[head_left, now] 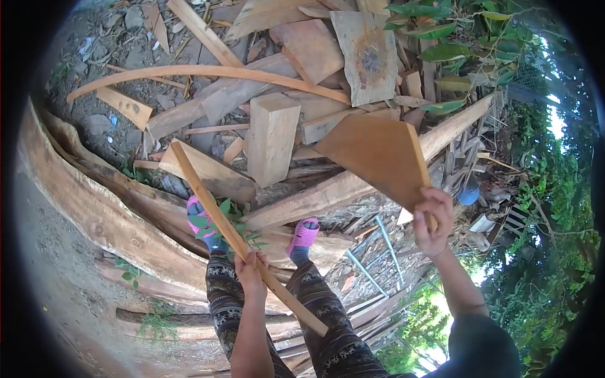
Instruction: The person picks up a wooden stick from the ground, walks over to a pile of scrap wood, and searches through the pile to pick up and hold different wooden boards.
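Observation:
A long narrow wooden strip [217, 217] slants across the person's legs, with my left hand [250, 268] closed round it below its middle. On the right, my right hand [433, 220] grips the lower corner of a flat, reddish-brown angular board [375, 154]. This board is raised above the wood pile, its broad face towards the camera. The strip and the board are apart. Between them, a thick pale wood block [273, 138] rests on the pile.
Scrap boards lie heaped ahead, with a long curved strip [214, 71] across them. A long plank [340, 195] runs diagonally before my feet. Large rough-edged slabs [113, 227] lie at left. A blue metal frame [378, 252] and leafy branches [441, 50] are on the right.

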Action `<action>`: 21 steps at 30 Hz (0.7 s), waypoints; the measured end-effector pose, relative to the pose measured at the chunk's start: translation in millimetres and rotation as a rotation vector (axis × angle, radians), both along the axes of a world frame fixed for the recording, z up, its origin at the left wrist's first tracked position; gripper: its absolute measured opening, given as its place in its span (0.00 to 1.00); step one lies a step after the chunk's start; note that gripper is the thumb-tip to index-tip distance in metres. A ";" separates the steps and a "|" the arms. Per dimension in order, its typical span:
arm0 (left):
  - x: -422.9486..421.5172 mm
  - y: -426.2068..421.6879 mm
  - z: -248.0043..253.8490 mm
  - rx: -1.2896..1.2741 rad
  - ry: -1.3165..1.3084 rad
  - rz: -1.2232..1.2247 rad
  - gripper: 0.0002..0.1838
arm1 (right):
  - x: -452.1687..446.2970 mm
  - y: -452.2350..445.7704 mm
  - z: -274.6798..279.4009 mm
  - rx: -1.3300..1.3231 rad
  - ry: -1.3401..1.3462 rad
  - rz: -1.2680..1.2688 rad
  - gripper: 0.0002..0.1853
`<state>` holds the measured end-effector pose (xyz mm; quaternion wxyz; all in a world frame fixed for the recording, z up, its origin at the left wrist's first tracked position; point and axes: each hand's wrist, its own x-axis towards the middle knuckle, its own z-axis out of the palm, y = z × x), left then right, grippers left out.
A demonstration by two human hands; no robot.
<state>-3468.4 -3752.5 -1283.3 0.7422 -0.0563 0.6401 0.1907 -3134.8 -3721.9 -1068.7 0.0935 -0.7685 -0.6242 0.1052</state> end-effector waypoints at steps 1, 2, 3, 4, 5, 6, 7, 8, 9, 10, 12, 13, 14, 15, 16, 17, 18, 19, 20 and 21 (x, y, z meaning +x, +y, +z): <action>0.5 -1.6 1.2 -0.019 0.021 -0.005 0.10 | 9.8 -13.0 0.9 -0.013 -0.006 -0.002 0.06; 1.0 -2.1 1.1 -0.032 0.043 -0.012 0.10 | 20.8 -31.3 -7.6 0.036 0.021 -0.218 0.07; 0.4 -3.2 1.0 -0.056 0.032 -0.041 0.14 | 28.6 -49.0 -18.0 0.087 0.050 -0.437 0.08; 0.7 -3.7 3.0 -0.060 0.032 -0.049 0.14 | 34.0 -62.9 -27.1 0.083 0.049 -0.445 0.08; 1.9 -2.5 5.0 -0.064 0.014 -0.047 0.14 | 39.7 -75.4 -37.3 0.073 0.249 -0.616 0.09; 2.8 -1.0 5.7 -0.065 -0.003 -0.046 0.15 | 44.5 -88.6 -49.8 0.065 0.454 -0.785 0.11; 3.6 -0.5 5.3 -0.063 0.001 -0.054 0.15 | 48.5 -104.0 -65.8 0.086 0.597 -0.871 0.12; 4.0 -0.7 4.9 -0.069 0.012 -0.067 0.15 | 56.9 -122.0 -83.6 0.059 0.650 -0.950 0.12; 4.1 -1.9 4.5 -0.078 0.024 -0.081 0.15 | 59.8 -124.6 -93.0 0.112 0.607 -0.947 0.11; 4.5 -3.9 4.1 -0.082 0.031 -0.092 0.15 | 64.8 -127.4 -101.5 0.162 0.562 -0.945 0.10; 7.0 -9.6 2.5 -0.050 0.063 -0.125 0.14 | 80.0 -132.4 -103.1 0.040 0.376 -0.914 0.11; 7.6 -12.7 1.1 -0.055 0.063 -0.136 0.14 | 88.6 -134.0 -102.1 -0.078 0.188 -0.860 0.12; 6.9 -16.5 -0.7 -0.053 0.052 -0.135 0.14 | 91.5 -124.4 -96.0 -0.084 0.186 -0.869 0.12; 5.8 -20.6 -2.0 -0.051 0.041 -0.133 0.14 | 92.0 -108.3 -85.5 -0.236 0.346 -1.076 0.14; 4.5 -24.6 -4.1 -0.056 0.041 -0.139 0.14 | 96.7 -99.7 -82.2 -0.391 0.509 -1.275 0.16; 2.8 -28.7 -6.6 -0.059 0.057 -0.159 0.14 | 108.9 -111.3 -96.3 -0.555 0.482 -1.257 0.19; 3.3 -32.5 -7.6 -0.061 0.073 -0.180 0.14 | 114.3 -121.0 -111.7 -0.558 0.481 -1.264 0.19; 5.8 -34.6 -6.8 -0.063 0.075 -0.183 0.14 | 115.8 -127.8 -129.3 -0.520 0.642 -1.366 0.22; 8.0 -34.8 -5.7 -0.070 0.089 -0.168 0.15 | 115.4 -129.4 -142.5 -0.477 0.810 -1.460 0.25; 9.2 -35.2 -5.4 -0.076 0.107 -0.154 0.16 | 111.9 -119.5 -142.6 -0.480 0.819 -1.460 0.25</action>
